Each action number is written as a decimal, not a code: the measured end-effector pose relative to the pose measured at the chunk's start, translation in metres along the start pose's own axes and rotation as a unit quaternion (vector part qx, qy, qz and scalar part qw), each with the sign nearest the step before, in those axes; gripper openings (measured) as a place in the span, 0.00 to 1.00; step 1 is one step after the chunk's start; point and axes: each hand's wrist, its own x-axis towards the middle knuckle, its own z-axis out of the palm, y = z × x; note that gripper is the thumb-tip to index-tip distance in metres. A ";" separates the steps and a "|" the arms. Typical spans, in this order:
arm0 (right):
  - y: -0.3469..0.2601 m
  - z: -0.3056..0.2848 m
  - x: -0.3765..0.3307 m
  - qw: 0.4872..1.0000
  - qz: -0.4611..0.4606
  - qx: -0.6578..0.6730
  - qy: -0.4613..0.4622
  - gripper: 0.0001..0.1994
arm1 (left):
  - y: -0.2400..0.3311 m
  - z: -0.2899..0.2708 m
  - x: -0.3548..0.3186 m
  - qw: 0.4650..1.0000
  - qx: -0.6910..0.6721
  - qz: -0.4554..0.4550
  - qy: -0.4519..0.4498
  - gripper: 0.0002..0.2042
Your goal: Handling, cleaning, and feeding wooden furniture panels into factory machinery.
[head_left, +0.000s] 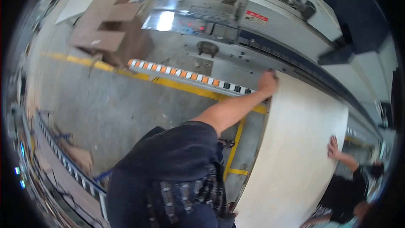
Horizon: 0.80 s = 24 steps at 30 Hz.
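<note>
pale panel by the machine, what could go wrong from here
The left hand is at a corner of the pale panel, beside the machine, so fingers might get pinched. A co-worker's hand is also on the panel; if the two people move out of step, it could twist or slip.

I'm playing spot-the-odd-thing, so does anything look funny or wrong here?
Yes, one thing: on the striped rail across the middle, most coloured blocks are orange, but the few black blocks nearest the pale panel break the pattern. It may be made that way.
</note>
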 end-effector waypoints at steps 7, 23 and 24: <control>0.066 -0.075 -0.025 0.832 -0.395 -0.192 0.339 0.24 | -0.059 -0.130 0.048 0.999 -0.021 0.013 0.035 0.08; 0.259 -0.129 -0.040 0.750 -0.534 -0.091 0.379 0.18 | -0.053 -0.095 0.060 0.915 0.269 0.067 -0.294 0.23; 0.266 -0.101 -0.032 0.735 -0.532 -0.107 0.405 0.16 | -0.036 -0.086 0.047 0.900 0.264 0.073 -0.341 0.23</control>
